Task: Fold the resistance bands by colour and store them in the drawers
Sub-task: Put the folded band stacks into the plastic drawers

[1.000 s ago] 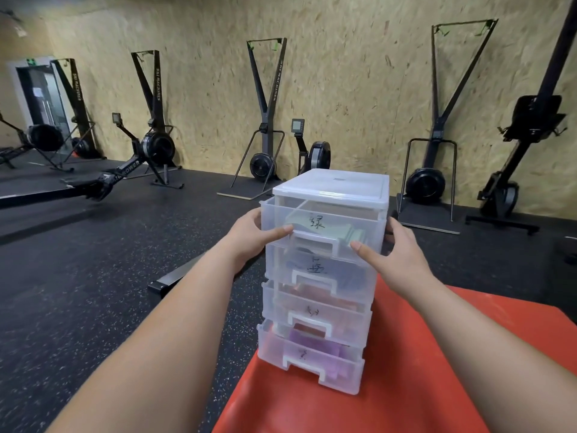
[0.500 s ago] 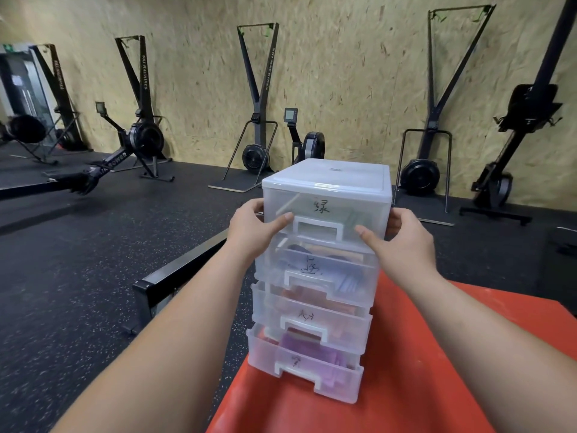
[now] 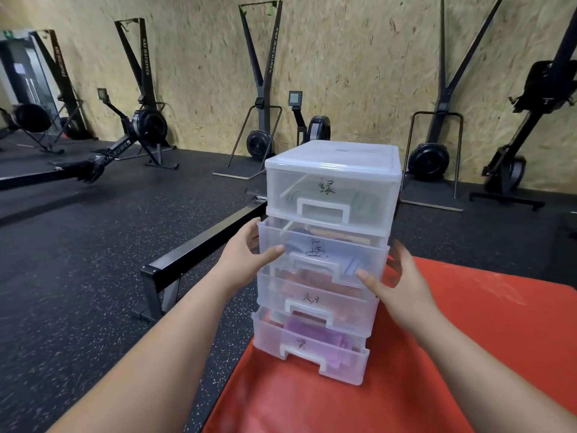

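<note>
A clear plastic drawer unit (image 3: 335, 157) with several stacked drawers stands on a red box (image 3: 437, 354). The top drawer (image 3: 368, 195) sits flush and holds green bands. The second drawer (image 3: 321, 254), with blue bands inside, sticks out a little. My left hand (image 3: 246, 254) holds its left corner, thumb on the front. My right hand (image 3: 396, 282) touches its right corner with fingers spread. The third drawer (image 3: 315, 304) holds reddish bands. The bottom drawer (image 3: 312, 348) holds purple bands. Both lower ones also stick out slightly.
The drawer unit stands near the red box's left edge, with black rubber floor (image 3: 93, 260) beyond. A black metal rail (image 3: 199, 248) lies on the floor just left. Rowing and ski machines (image 3: 262, 89) line the chipboard wall behind.
The top drawer went from pulled out to flush. Both hands dropped from the top drawer's corners to the second drawer's corners.
</note>
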